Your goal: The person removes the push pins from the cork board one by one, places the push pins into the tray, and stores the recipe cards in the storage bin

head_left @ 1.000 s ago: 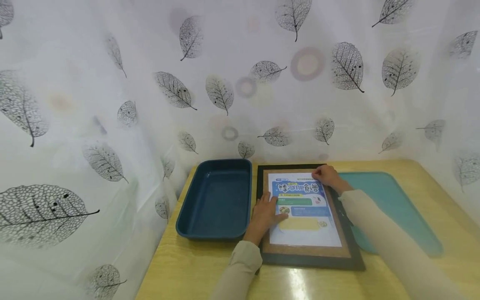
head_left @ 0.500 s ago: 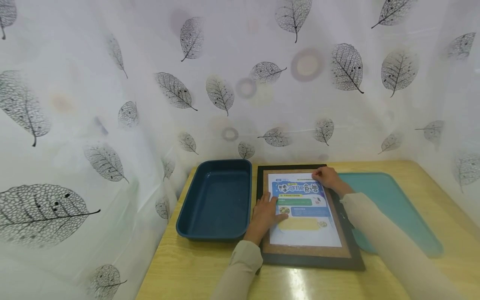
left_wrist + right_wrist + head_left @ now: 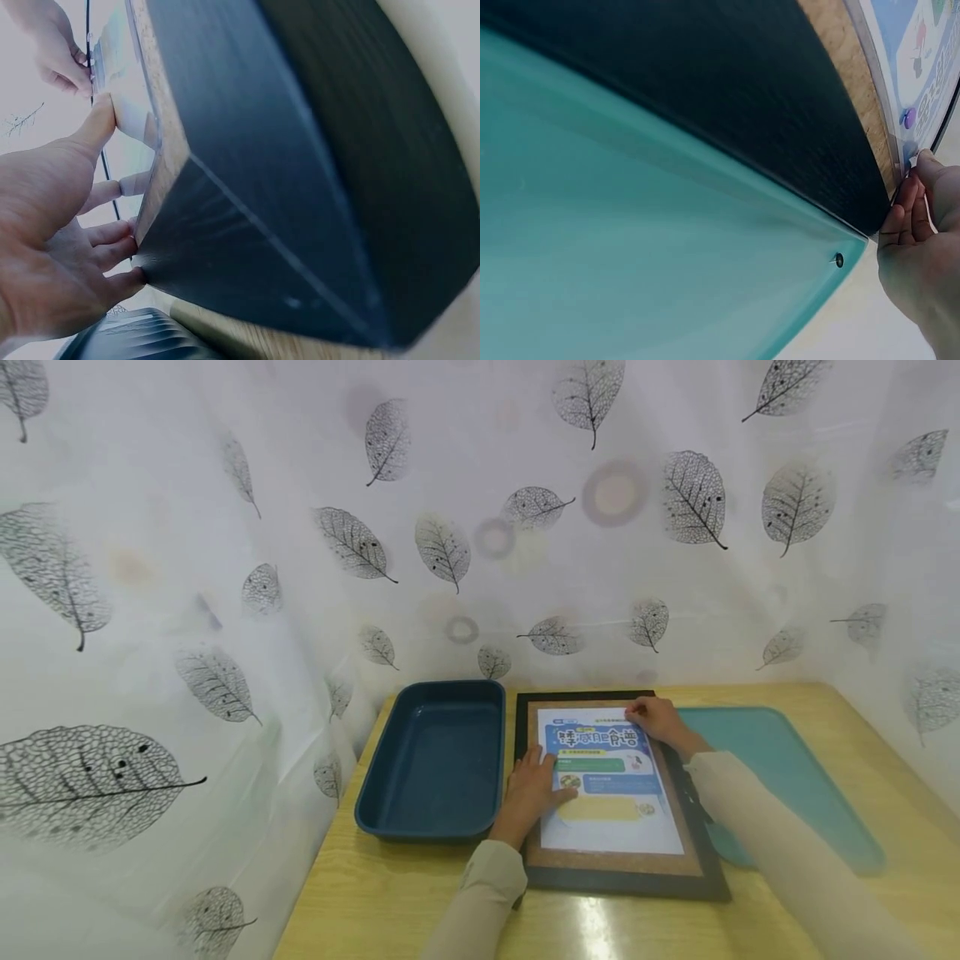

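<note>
Printed sheet [image 3: 609, 785] lies face up within the black-framed corkboard [image 3: 626, 882], on the wooden table [image 3: 360, 910]; cork shows all round it. Left hand [image 3: 525, 789] open, fingers spread over the sheet's left edge, gripping nothing. Right hand [image 3: 660, 720] at the top right corner, thumb and fingers closed in what looks like a pinch on it — whether anything small is held there too, cannot tell.

Right wrist view: purple pin head [image 3: 908, 118], or so it looks, on the sheet near that corner; small dark object [image 3: 839, 260], perhaps another pin, in the teal tray [image 3: 757, 760]. Dark blue tray [image 3: 438, 764] just left of the board.

Step in hand, my reading: corner work — left steadies, right handles. Next move would call for a light, exact right pinch and an unmoving left hand; a tug could skew or crease the sheet.
</note>
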`<move>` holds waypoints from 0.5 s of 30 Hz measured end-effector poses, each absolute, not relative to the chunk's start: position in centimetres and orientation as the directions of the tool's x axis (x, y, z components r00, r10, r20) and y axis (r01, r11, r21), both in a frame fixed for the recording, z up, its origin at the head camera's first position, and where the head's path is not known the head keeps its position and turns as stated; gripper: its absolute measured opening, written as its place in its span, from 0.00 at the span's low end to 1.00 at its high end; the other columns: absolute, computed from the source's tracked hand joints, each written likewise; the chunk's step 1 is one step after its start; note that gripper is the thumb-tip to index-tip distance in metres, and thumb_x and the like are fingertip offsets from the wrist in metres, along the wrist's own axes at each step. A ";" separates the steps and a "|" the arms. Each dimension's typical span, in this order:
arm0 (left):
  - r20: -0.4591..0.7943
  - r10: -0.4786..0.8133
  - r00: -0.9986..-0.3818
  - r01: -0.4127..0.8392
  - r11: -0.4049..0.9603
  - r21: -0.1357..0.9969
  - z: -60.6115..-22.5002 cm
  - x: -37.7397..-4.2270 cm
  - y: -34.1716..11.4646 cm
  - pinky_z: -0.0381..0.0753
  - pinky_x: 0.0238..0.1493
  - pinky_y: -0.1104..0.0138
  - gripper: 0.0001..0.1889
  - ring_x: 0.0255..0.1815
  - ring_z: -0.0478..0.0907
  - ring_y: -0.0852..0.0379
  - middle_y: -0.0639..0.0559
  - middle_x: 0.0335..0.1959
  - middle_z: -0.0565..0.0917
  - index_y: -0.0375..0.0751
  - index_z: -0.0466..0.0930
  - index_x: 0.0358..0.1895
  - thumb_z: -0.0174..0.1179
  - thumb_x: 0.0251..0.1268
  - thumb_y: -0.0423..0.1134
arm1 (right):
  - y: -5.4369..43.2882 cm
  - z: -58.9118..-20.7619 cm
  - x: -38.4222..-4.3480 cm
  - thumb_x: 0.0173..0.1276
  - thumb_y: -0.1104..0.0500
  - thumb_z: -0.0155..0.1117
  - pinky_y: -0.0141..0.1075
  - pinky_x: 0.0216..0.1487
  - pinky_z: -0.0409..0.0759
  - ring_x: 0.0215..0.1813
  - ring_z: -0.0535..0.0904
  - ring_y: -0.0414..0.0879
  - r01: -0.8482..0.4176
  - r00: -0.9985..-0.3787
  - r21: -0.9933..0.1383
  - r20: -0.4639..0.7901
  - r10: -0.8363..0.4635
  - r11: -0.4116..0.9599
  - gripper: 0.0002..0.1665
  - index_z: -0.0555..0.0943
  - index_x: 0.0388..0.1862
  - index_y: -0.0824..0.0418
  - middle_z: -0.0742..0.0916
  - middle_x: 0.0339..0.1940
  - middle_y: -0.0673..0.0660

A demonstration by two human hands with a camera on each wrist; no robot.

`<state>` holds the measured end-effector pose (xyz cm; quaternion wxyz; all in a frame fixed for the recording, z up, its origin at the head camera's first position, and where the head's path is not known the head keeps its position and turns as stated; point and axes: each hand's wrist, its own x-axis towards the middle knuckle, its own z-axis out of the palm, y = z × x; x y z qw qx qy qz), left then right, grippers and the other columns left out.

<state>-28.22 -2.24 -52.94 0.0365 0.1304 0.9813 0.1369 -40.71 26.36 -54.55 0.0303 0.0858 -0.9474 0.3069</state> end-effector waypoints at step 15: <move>-0.055 0.257 -0.965 0.231 0.929 0.290 -52.8 -28.1 -2.1 0.61 0.80 0.50 0.42 0.81 0.60 0.44 0.40 0.80 0.63 0.43 0.69 0.76 0.67 0.66 0.62 | 26.9 -53.4 -40.1 0.75 0.65 0.63 0.59 0.56 0.81 0.48 0.84 0.65 -0.242 -0.970 -0.581 0.163 -0.180 0.777 0.10 0.82 0.46 0.73 0.88 0.42 0.70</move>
